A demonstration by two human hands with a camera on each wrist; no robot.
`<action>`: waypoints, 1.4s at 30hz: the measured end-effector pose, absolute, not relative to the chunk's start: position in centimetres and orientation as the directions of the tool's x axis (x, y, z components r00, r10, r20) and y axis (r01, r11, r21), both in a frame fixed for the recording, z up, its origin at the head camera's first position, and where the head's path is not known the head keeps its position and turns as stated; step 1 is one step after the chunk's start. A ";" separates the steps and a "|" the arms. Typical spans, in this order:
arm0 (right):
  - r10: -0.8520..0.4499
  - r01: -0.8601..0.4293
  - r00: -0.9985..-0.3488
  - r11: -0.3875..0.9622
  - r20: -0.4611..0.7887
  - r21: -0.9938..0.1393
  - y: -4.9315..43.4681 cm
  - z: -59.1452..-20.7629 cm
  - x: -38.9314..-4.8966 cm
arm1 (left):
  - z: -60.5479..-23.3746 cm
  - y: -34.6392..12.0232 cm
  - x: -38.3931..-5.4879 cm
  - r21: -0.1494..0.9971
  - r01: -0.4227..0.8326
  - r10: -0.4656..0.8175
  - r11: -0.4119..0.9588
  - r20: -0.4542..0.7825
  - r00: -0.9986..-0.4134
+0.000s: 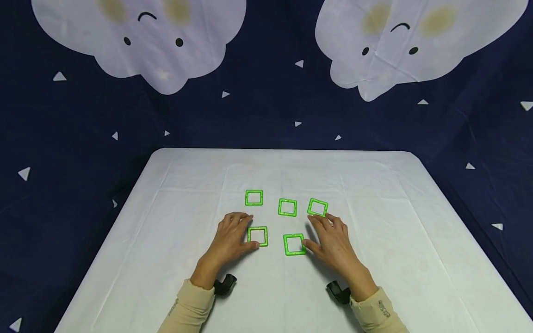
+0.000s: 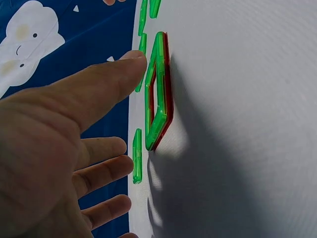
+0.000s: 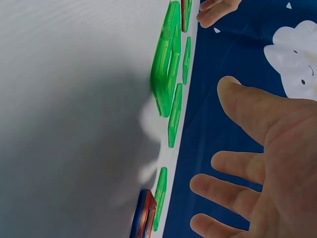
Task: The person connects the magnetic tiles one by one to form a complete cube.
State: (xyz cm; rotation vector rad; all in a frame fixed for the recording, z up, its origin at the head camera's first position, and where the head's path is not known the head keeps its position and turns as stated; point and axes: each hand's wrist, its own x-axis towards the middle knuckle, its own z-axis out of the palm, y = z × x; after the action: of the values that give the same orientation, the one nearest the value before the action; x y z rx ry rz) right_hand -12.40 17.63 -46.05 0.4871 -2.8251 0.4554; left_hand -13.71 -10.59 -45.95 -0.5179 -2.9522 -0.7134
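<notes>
Five green square frames show on the white table. My left hand [image 1: 228, 237] reaches beside the near-left frame [image 1: 266, 237], thumb and fingers spread around its left side. In the left wrist view, a red frame [image 2: 169, 99] lies directly under that green one [image 2: 161, 74]. My right hand [image 1: 334, 245] hovers by the near-right frame [image 1: 295, 253], its thumb overlapping that frame's edge in the head view. Its fingertips come up to the far-right frame [image 1: 319, 200]. Both hands have loosely extended fingers and hold nothing. A stacked red-and-blue piece [image 3: 143, 213] shows low in the right wrist view, hidden from the head view.
Farther back lie the far-left green frame [image 1: 254, 191] and the middle green frame [image 1: 287, 214]. The white-covered table [image 1: 166, 231] has rounded far corners. Beyond it hangs a dark blue cloth [image 1: 266, 111] with clouds and triangles. Each wrist wears a black camera [image 1: 225, 285].
</notes>
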 end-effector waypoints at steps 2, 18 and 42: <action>-0.285 -0.358 -0.917 0.897 0.279 -0.260 17.6 -46.1 -12.4 | -45.9 -10.6 -13.7 0.432 0.335 0.307 0.837 0.136 -0.942; -0.302 -0.357 -0.923 0.904 0.240 -0.236 17.1 -46.4 -12.6 | -46.2 -10.7 -13.7 0.441 0.321 0.315 0.838 0.090 -0.945; -0.352 -0.407 -0.904 0.881 0.242 -0.241 16.0 -46.6 -13.2 | -46.4 -11.1 -13.5 0.409 0.332 0.319 0.850 0.101 -0.942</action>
State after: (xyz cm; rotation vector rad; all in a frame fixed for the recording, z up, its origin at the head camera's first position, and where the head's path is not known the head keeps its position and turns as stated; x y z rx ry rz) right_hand -13.20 15.98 -46.56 0.5828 -2.8594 0.4273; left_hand -13.45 -11.07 -46.36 -0.5263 -2.9936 -0.6692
